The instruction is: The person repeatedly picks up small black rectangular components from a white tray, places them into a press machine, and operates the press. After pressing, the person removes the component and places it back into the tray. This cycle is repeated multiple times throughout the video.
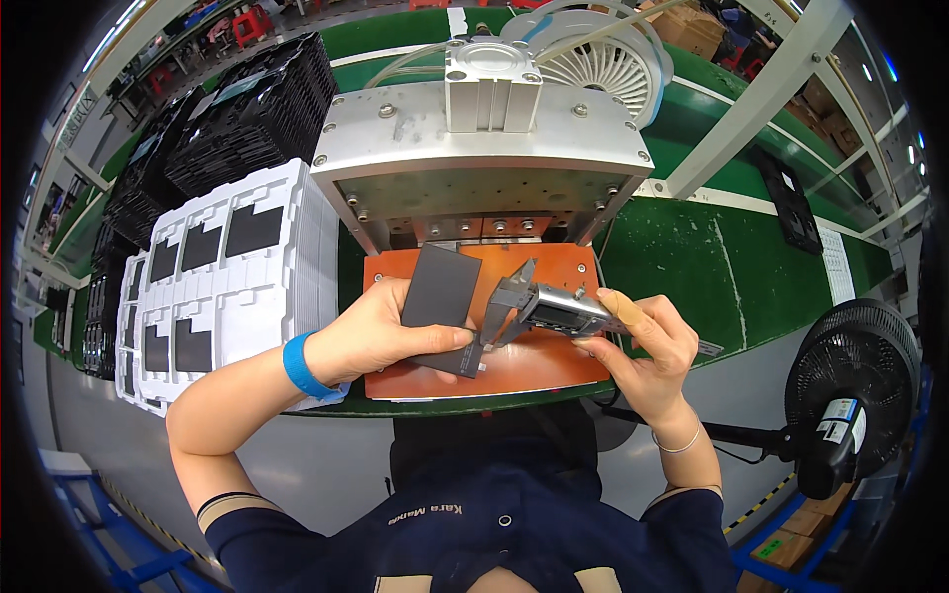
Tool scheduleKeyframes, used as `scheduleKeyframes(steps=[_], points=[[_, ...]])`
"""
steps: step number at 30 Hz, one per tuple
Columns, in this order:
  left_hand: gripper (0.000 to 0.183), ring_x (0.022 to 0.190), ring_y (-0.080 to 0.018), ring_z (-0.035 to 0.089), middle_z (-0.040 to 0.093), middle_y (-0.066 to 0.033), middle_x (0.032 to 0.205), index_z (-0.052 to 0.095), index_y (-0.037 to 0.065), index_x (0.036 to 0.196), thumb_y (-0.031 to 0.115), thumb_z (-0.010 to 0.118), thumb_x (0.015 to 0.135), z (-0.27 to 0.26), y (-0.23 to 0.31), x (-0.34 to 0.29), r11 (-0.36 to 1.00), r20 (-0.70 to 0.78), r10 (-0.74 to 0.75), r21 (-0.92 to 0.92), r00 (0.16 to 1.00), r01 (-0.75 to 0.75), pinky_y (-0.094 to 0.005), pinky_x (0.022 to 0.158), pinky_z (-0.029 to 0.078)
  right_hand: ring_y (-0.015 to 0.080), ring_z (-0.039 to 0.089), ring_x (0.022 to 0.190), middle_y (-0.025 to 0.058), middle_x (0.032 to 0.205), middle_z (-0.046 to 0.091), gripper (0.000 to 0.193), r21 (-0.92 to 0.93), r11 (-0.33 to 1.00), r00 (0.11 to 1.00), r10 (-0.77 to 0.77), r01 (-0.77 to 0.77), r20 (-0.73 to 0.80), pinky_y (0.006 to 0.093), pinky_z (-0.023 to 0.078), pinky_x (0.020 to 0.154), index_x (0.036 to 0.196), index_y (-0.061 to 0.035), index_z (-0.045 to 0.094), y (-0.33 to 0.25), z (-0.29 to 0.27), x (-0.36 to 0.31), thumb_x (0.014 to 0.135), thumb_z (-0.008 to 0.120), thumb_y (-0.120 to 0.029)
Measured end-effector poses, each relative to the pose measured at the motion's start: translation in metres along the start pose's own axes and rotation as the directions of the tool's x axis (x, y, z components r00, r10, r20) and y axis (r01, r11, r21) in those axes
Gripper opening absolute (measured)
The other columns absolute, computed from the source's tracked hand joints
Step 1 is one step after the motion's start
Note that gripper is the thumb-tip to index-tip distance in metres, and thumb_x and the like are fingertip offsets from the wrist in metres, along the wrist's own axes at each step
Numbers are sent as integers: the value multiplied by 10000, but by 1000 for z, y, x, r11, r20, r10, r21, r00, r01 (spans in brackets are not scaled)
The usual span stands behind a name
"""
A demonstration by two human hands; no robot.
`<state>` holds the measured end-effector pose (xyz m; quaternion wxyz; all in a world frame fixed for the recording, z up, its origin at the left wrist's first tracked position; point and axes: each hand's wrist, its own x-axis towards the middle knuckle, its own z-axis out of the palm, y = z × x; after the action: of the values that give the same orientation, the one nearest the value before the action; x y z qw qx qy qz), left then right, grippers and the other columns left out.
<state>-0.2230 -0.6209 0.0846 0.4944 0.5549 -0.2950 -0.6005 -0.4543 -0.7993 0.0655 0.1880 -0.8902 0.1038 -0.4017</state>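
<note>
My left hand point(371, 331) grips a flat black battery pack point(442, 287), thumb across its front face and fingers behind. The pack is tilted, with a small pale tab at its lower right corner. My right hand point(643, 341) is closed round a digital caliper point(563, 310), and a tan wrap covers one finger. The caliper's jaws point at the pack's lower right edge; whether they touch it I cannot tell. Both hands are above the orange base plate point(554, 371) of a metal press point(395, 133).
White trays point(252, 306) holding flat black packs are stacked at the left, with black trays point(247, 119) behind. A black fan point(855, 395) stands at the right, and a white fan point(603, 74) sits behind the press. The green bench point(682, 257) extends rightward under a pale frame post point(761, 99).
</note>
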Motion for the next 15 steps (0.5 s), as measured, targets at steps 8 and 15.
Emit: scheduleKeyframes(steps=[8,15], points=[[230,823,-182,701,697,-133,944,638,-63,1040,98,710,894,-2,-2,1,1000,14,26,-8,1000,-25,-305,727,617,132,556,582,13,705,607,515,19,1000,1000,2,-2,-14,269,423,506,1110,-80,735,1,3,0,619,877,-145],[217,822,-158,678,684,-86,924,640,-24,1013,102,736,865,1,3,0,1000,-8,-9,-2,1000,9,-305,722,597,133,570,581,16,710,611,512,32,999,999,-7,8,-31,260,434,505,1099,-68,737,-2,-1,-2,612,880,-131]])
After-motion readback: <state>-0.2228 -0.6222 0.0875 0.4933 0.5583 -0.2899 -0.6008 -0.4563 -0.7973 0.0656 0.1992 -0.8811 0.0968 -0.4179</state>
